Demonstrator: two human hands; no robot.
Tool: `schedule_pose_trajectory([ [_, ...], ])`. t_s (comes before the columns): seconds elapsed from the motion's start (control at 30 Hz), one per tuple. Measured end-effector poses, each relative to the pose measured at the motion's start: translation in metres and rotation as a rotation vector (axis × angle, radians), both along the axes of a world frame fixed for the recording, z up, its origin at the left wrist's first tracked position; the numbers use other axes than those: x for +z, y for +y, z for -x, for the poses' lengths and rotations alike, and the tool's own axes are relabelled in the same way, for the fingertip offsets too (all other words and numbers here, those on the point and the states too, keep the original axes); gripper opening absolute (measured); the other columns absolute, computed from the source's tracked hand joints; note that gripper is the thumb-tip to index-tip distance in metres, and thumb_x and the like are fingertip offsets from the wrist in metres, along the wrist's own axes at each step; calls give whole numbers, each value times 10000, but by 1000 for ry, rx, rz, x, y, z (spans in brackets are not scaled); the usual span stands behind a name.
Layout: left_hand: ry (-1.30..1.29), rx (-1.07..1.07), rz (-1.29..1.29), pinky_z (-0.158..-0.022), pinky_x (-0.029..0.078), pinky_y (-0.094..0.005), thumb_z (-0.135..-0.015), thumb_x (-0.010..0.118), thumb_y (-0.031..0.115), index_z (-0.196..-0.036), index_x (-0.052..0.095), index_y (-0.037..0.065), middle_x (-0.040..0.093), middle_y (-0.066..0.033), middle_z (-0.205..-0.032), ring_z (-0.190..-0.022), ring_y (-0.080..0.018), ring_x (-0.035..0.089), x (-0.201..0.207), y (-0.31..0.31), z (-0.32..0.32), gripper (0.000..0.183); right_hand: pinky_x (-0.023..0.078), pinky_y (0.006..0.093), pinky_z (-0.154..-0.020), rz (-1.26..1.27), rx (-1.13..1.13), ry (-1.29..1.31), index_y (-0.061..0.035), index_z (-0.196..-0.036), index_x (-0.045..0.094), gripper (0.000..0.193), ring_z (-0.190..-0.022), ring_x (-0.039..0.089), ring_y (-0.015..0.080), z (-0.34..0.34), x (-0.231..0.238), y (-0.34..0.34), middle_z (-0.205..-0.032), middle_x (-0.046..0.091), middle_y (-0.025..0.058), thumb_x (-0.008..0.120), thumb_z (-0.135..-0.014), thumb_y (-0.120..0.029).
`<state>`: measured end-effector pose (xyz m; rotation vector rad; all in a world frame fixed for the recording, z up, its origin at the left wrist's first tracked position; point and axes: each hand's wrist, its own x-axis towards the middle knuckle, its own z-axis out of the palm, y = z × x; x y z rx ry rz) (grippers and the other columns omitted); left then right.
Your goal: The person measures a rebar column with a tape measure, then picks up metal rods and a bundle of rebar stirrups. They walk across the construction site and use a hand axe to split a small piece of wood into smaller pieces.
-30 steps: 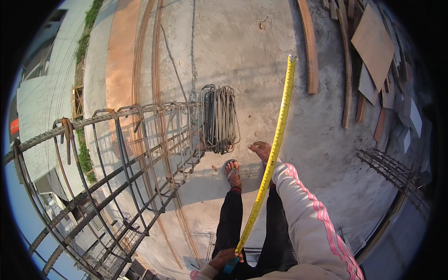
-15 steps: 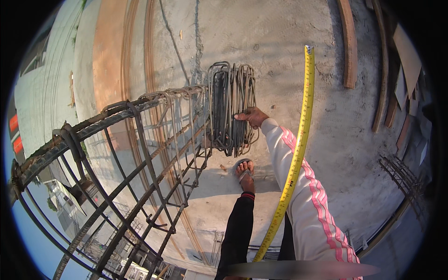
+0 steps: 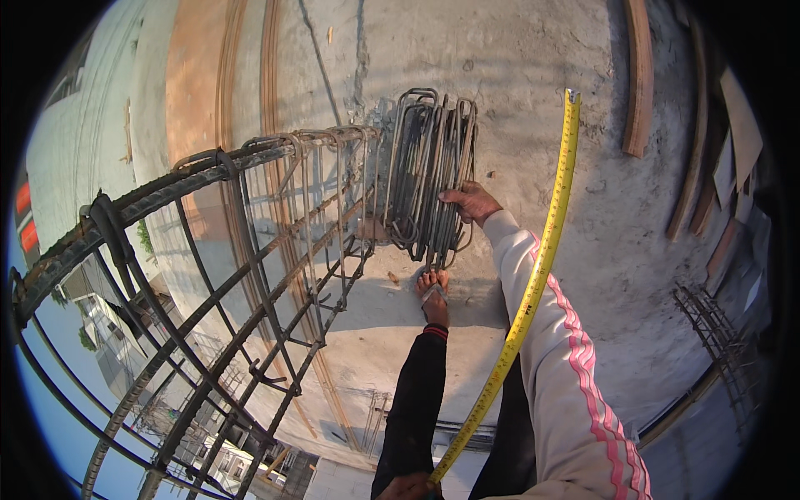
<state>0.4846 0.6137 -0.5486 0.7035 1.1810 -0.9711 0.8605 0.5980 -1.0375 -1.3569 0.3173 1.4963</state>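
A bundle of bent steel rebar stirrups (image 3: 421,167) stands on the concrete at the end of a long rebar cage. My right hand (image 3: 471,202) is closed on its right side, the thumb lying over the bars and the other fingers partly hidden. At the lower edge, my left hand (image 3: 408,486) shows only in part, closed at the lower end of a yellow tape measure (image 3: 533,292). The blade runs up in a curve, passing over my right sleeve, and its free tip stands right of the bundle. Any tape case is out of sight.
The rebar cage (image 3: 250,267) fills the left side, its tied bars reaching close to me. My sandalled foot (image 3: 433,292) is just below the bundle. Timber planks (image 3: 639,83) and board pieces (image 3: 742,125) lie at right, near another small rebar cage (image 3: 712,325).
The view has shifted, and the stirrups now lean slightly. My right hand stays on their right side. My left hand shows more at the lower edge; a blurred dark shape there is gone.
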Motion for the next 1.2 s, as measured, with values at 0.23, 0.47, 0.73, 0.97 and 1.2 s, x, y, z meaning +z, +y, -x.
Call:
schedule_pose_trajectory([
  [0.23, -50, -25, 111, -802, 486, -262, -1057, 537, 262, -1086, 726, 26, 698, -36, -938, -862, -92, 594, -5, -5, 11, 304, 345, 305, -397, 64, -132, -112, -88, -856, 546, 399, -413, 410, 127, -11, 36, -83, -590, 485, -9, 870, -792, -311],
  [0.47, -29, -65, 124, -833, 491, -279, -1052, 534, 256, -1082, 721, 14, 696, -53, -943, -885, -116, 607, -8, -11, 20, 308, 333, 309, -382, 500, 91, -447, -76, -909, 566, 409, -394, 413, 123, -37, 5, -152, -552, 445, -3, 817, -859, -394],
  [0.73, -113, -83, 104, -886, 490, -299, -1051, 529, 246, -1069, 715, 1, 716, -81, -985, -954, -149, 637, -10, -11, 23, 308, 557, 480, -860, 804, 114, -842, -179, -1353, 631, 447, -1064, 707, 356, -44, 81, -191, -1300, 681, 143, 681, -946, -357],
  [0.97, -114, -22, 126, -945, 487, -326, -1057, 519, 226, -1061, 705, -7, 713, -97, -1030, -1004, -180, 648, -15, -13, 40, 299, 582, 495, -713, 320, 800, -1134, -77, -1357, 532, 596, -913, 710, 400, 84, 56, -66, -1256, 569, 180, 751, -879, -359],
  [1.2, -15, 94, -33, -645, 456, -340, -995, 613, 271, -933, 672, 58, 649, -65, -829, -732, -169, 581, -10, -19, 42, 229, 599, 441, -659, 430, 1072, -1275, -59, -1430, 466, 634, -810, 743, 324, 163, -58, 12, -1241, 520, 197, 719, -891, -275],
])
